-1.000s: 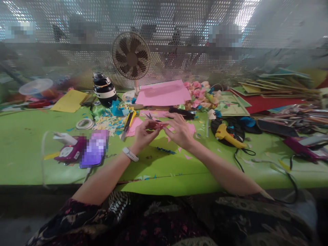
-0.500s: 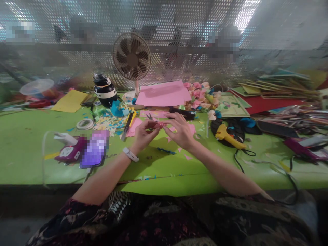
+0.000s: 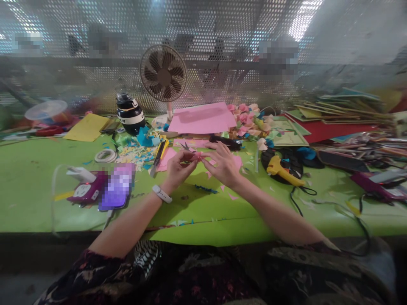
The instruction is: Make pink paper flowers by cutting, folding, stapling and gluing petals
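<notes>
Between my two hands, above the green table, is a small pink paper piece [image 3: 199, 156]. My left hand [image 3: 180, 168] pinches it between thumb and fingers. The thumb and fingertips of my right hand [image 3: 224, 165] close on its other side. Grey scissor blades [image 3: 187, 147] show just behind my left fingers; their handles are hidden. On the table below my hands lies a dark blue twisted strip [image 3: 206, 189]. Pink paper scraps [image 3: 233, 196] lie beside it. A yellow cutter knife [image 3: 160, 154] rests left of my left hand.
A fan [image 3: 163, 76] and a dark bottle [image 3: 130, 114] stand at the back. Paper flowers [image 3: 246, 118] are heaped behind my right hand, near a black stapler [image 3: 225, 142]. A yellow glue gun [image 3: 284, 170] with a cord lies right. A phone [image 3: 117, 187] and tape roll [image 3: 106, 156] lie left.
My hands stay in nearly the same place, still at the pink paper piece. My fingers have shifted only slightly around it. The whole view has moved a little.
</notes>
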`<state>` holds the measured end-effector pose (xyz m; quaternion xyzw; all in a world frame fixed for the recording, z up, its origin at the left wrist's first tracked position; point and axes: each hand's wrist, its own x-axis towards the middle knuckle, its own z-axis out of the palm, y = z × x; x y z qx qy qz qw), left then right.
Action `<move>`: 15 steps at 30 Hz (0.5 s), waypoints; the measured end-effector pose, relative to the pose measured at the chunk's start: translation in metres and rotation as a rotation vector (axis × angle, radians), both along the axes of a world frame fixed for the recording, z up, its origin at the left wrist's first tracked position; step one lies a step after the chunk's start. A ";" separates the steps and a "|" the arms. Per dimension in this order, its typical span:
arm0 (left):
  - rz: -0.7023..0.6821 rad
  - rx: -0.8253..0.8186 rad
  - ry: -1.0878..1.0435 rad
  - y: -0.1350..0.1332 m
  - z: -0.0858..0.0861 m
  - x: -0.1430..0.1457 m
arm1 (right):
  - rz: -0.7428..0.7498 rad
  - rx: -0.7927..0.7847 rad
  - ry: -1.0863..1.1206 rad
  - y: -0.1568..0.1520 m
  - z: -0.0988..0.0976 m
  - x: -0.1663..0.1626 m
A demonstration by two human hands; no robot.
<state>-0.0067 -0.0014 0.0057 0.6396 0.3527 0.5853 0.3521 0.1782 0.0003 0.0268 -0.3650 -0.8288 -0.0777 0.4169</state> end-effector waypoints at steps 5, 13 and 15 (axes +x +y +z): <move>0.017 0.009 0.009 0.001 -0.001 0.000 | 0.008 -0.039 -0.001 0.000 0.001 0.000; 0.010 0.000 0.002 0.000 0.000 0.000 | -0.014 0.054 0.024 0.000 -0.001 -0.001; 0.009 0.004 -0.004 0.000 0.000 0.000 | -0.023 0.051 0.027 0.001 -0.001 0.000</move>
